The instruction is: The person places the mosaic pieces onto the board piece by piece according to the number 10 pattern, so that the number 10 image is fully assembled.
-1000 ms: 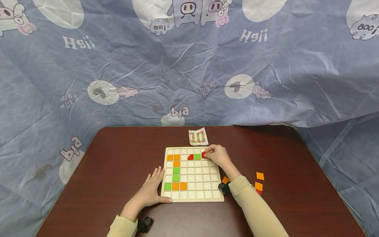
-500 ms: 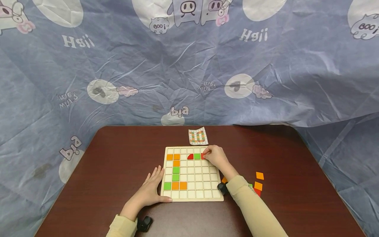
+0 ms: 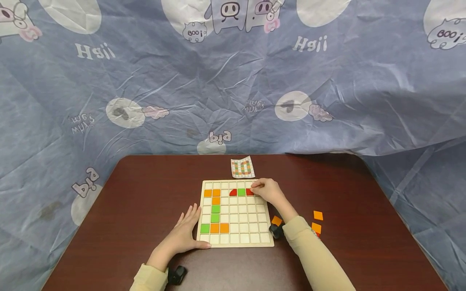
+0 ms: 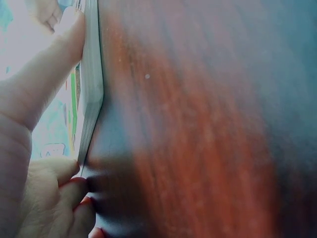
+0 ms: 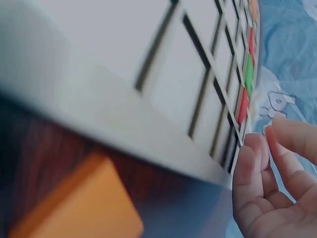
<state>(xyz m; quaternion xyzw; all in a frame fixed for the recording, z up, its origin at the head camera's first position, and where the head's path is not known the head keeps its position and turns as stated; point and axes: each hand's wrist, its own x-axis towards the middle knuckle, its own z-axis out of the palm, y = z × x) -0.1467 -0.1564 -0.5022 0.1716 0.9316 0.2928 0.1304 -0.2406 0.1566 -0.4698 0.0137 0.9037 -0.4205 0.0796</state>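
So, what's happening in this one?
A person is handling coloured tiles on a gridded board. The left-hand grip rests at its left and front edges; the right-hand grip has its fingertips at a red piece in the second-farthest row, though whether they pinch it is unclear. Loose orange tiles lie right of the board, a patterned sheet beyond it.

Board (image 3: 243, 228) cream, ruled in square grid; tiles on it (image 3: 215, 209) solid orange, green, red; loose tiles (image 3: 318, 215) orange and red; card (image 3: 242, 167) white, printed with small grid of orange, green, red-brown; surface (image 3: 364, 242) dark reddish brown; cloth (image 3: 204, 89) grey-blue, patterned with white circles (image 3: 284, 112), pink clouds (image 3: 155, 112), cartoon figures (image 3: 231, 18); sleeves (image 3: 313, 250) pale yellow; wrist devices (image 3: 176, 275) black.
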